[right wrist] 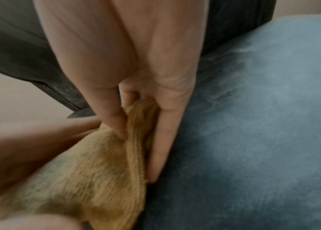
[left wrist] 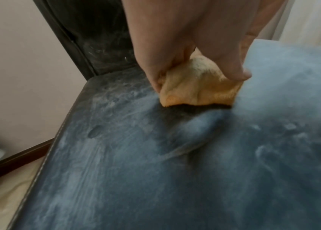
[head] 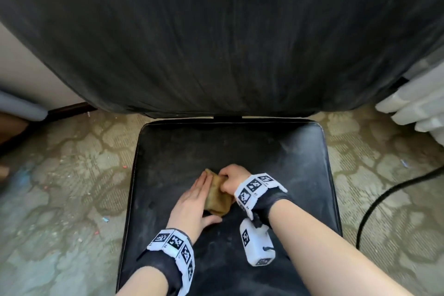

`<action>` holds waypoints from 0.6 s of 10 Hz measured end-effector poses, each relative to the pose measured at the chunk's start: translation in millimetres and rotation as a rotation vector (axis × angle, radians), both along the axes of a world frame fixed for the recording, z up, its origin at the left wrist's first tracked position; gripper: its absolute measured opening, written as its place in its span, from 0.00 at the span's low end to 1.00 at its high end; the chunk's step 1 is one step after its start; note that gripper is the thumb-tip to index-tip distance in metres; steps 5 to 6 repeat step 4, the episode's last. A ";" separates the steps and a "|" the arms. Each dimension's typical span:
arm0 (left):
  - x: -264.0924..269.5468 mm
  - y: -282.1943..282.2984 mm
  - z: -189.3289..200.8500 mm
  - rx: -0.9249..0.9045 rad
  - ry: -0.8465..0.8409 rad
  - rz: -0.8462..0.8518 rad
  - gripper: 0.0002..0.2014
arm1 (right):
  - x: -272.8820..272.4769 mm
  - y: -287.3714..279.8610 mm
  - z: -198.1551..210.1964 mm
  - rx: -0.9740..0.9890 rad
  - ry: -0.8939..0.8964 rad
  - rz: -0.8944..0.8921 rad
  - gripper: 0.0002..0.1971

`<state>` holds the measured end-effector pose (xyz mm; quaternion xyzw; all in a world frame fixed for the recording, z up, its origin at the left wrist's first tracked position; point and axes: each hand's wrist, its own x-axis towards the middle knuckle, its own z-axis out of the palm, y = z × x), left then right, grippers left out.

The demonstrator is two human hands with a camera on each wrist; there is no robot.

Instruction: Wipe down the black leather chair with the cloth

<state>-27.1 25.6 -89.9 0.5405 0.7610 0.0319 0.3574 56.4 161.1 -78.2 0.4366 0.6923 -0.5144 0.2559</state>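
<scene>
Your right hand pinches the cloth; left hand lies flat beside it. Rub the dusty seat all around your grip.

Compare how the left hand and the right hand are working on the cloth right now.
The left hand lies flat with straight fingers beside and against the cloth; the right hand curls its fingers round the cloth's far edge and pinches it. The left hand also touches the chair seat with its thumb; the right sits on top of the cloth. Both touch the same tan cloth at mid-seat.
</scene>
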 end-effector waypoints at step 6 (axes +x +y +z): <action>0.1 7.7 117.1 -0.027 -0.001 0.155 0.40 | 18.3 4.7 147.6 0.402 -0.201 0.182 0.11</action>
